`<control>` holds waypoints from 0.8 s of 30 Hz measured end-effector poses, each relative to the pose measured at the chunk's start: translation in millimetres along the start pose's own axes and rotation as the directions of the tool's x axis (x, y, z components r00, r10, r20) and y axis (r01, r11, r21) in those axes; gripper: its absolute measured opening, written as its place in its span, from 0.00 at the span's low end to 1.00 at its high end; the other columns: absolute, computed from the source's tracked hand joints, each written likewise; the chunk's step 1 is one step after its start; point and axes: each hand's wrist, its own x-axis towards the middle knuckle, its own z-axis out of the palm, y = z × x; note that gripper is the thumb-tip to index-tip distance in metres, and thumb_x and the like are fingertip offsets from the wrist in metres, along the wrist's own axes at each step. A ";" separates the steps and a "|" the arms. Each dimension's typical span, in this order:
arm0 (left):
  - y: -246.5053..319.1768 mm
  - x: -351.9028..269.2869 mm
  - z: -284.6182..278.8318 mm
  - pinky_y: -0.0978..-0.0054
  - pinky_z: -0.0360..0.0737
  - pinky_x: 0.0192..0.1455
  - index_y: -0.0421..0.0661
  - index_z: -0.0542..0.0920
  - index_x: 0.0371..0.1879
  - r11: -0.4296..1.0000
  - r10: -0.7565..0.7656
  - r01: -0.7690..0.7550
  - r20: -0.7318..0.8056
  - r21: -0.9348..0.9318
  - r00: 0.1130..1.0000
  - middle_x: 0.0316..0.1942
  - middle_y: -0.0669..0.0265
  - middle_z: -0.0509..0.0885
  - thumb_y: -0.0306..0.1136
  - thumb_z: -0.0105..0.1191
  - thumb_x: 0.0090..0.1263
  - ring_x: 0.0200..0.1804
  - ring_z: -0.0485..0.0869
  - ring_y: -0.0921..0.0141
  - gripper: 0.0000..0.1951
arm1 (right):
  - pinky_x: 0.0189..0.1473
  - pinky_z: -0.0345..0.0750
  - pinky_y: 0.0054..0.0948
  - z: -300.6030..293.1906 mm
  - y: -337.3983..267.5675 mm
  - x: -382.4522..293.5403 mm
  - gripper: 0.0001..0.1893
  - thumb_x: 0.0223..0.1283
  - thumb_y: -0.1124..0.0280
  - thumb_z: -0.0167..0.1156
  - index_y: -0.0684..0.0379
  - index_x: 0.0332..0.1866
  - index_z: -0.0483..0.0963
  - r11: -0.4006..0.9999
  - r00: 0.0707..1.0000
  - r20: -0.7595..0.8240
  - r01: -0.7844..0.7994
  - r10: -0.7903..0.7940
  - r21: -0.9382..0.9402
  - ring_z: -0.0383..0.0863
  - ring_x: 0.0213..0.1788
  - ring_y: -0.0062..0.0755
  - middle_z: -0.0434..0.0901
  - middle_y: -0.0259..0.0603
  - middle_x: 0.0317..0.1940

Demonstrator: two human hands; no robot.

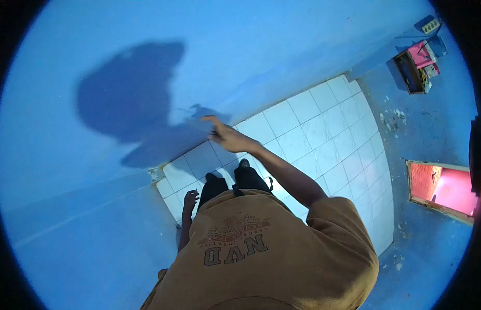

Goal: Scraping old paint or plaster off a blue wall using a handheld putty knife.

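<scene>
My right hand (232, 139) reaches out in front of me, close to the blue wall (240, 42). Its index finger is stretched out, with a gap to the other, bent digits; I see nothing held in it. A shadow (128, 93) falls on the wall beyond that hand. Low at my left side hangs my left hand (191, 198), its fingers partly curled. A tiny pale spot shows at its fingertips, too small to tell whether it is a held thing. Below me are my brown printed T-shirt (287, 263) and dark trousers (213, 192).
White floor tiles (322, 128) stretch off to the right. On the right-hand wall hangs a small wooden shelf box (409, 73) with pink items, near a power strip (430, 26). A framed doorway (415, 195) opens onto a pink-lit space. Another blue wall (89, 240) rises at my left.
</scene>
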 end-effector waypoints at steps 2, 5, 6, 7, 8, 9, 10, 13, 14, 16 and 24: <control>14.1 -7.8 -16.0 0.69 0.77 0.41 0.47 0.73 0.55 0.989 0.117 -0.121 -0.047 -0.085 0.992 0.46 0.62 0.85 0.48 0.54 0.72 0.43 0.84 0.69 0.21 | 0.37 0.78 0.39 -15.3 35.6 -41.6 0.29 0.73 0.69 0.48 0.42 0.72 0.44 0.934 0.943 0.003 -0.329 0.332 0.140 0.74 0.32 0.34 0.70 0.42 0.31; 39.6 -1.6 -45.8 0.69 0.76 0.41 0.48 0.73 0.55 0.974 0.198 -0.209 -0.128 -0.084 0.972 0.46 0.63 0.85 0.45 0.53 0.73 0.43 0.84 0.69 0.18 | 0.16 0.70 0.26 -45.8 49.1 -57.7 0.24 0.71 0.73 0.46 0.48 0.67 0.49 0.715 0.716 -0.225 -0.510 0.661 0.477 0.72 0.20 0.28 0.68 0.40 0.30; 49.1 2.7 -57.7 0.68 0.76 0.43 0.49 0.74 0.56 0.969 0.227 -0.236 -0.127 -0.068 0.966 0.48 0.63 0.85 0.45 0.53 0.72 0.44 0.84 0.68 0.18 | 0.16 0.69 0.25 -55.5 58.7 -50.5 0.23 0.71 0.74 0.44 0.48 0.67 0.50 0.742 0.685 -0.384 -0.350 0.619 0.572 0.72 0.20 0.27 0.69 0.41 0.30; 60.1 6.4 -68.1 0.67 0.77 0.45 0.51 0.74 0.56 0.963 0.255 -0.263 -0.126 -0.051 0.959 0.49 0.63 0.84 0.45 0.54 0.72 0.44 0.84 0.68 0.19 | 0.16 0.68 0.24 -65.5 66.2 -40.6 0.22 0.71 0.74 0.42 0.49 0.67 0.52 0.760 0.617 -0.533 -0.171 0.579 0.627 0.71 0.21 0.26 0.69 0.41 0.31; 71.0 10.7 -76.2 0.67 0.77 0.44 0.50 0.74 0.56 0.954 0.288 -0.296 -0.142 -0.038 0.947 0.48 0.64 0.84 0.44 0.53 0.73 0.44 0.84 0.68 0.18 | 0.17 0.67 0.23 -75.8 74.5 -26.9 0.22 0.71 0.75 0.41 0.48 0.68 0.53 0.733 0.544 -0.615 -0.003 0.572 0.680 0.70 0.20 0.25 0.69 0.41 0.31; 86.3 12.7 -80.7 0.68 0.77 0.44 0.49 0.75 0.55 0.944 0.323 -0.330 -0.149 -0.023 0.935 0.48 0.64 0.84 0.43 0.53 0.74 0.44 0.84 0.69 0.17 | 0.17 0.66 0.22 -86.7 76.9 -13.6 0.23 0.71 0.75 0.40 0.48 0.70 0.54 0.699 0.449 -0.687 0.171 0.572 0.694 0.69 0.20 0.23 0.70 0.40 0.32; 101.8 12.9 -83.8 0.69 0.77 0.45 0.48 0.74 0.55 0.914 0.400 -0.405 -0.134 -0.014 0.907 0.48 0.64 0.84 0.42 0.52 0.74 0.43 0.84 0.68 0.16 | 0.17 0.66 0.22 -95.8 77.1 -1.1 0.23 0.71 0.75 0.40 0.48 0.70 0.54 0.704 0.424 -0.701 0.182 0.574 0.686 0.69 0.20 0.23 0.70 0.40 0.32; 158.6 9.4 -84.9 0.71 0.77 0.47 0.46 0.74 0.54 0.806 0.588 -0.585 -0.221 0.086 0.778 0.48 0.65 0.83 0.38 0.52 0.75 0.45 0.83 0.69 0.15 | 0.18 0.64 0.21 -107.1 68.9 40.9 0.25 0.72 0.74 0.40 0.46 0.73 0.55 0.653 0.283 -0.760 0.392 0.585 0.648 0.67 0.20 0.20 0.69 0.37 0.33; 159.4 29.1 -99.0 0.73 0.76 0.48 0.44 0.73 0.54 0.734 0.632 -0.669 -0.244 -0.113 0.735 0.49 0.65 0.81 0.34 0.51 0.74 0.48 0.82 0.71 0.13 | 0.17 0.63 0.21 -106.5 63.3 56.5 0.25 0.73 0.73 0.41 0.46 0.73 0.55 0.690 0.298 -0.775 0.354 0.557 0.632 0.67 0.19 0.20 0.69 0.36 0.31; 203.7 23.9 -90.6 0.72 0.76 0.49 0.44 0.73 0.54 0.716 0.667 -0.698 -0.279 -0.015 0.691 0.49 0.64 0.82 0.34 0.52 0.74 0.48 0.82 0.71 0.14 | 0.17 0.63 0.22 -111.9 73.5 67.5 0.24 0.74 0.71 0.42 0.46 0.73 0.55 0.737 0.274 -0.799 0.310 0.536 0.601 0.66 0.18 0.20 0.69 0.35 0.29; 266.2 23.8 -105.4 0.72 0.74 0.51 0.43 0.74 0.50 0.491 0.857 -0.843 -0.298 0.221 0.421 0.43 0.64 0.79 0.27 0.53 0.72 0.45 0.77 0.70 0.10 | 0.13 0.61 0.22 -115.8 93.5 76.5 0.24 0.76 0.64 0.46 0.48 0.74 0.58 0.842 0.121 -0.884 0.270 0.452 0.467 0.60 0.14 0.15 0.63 0.28 0.18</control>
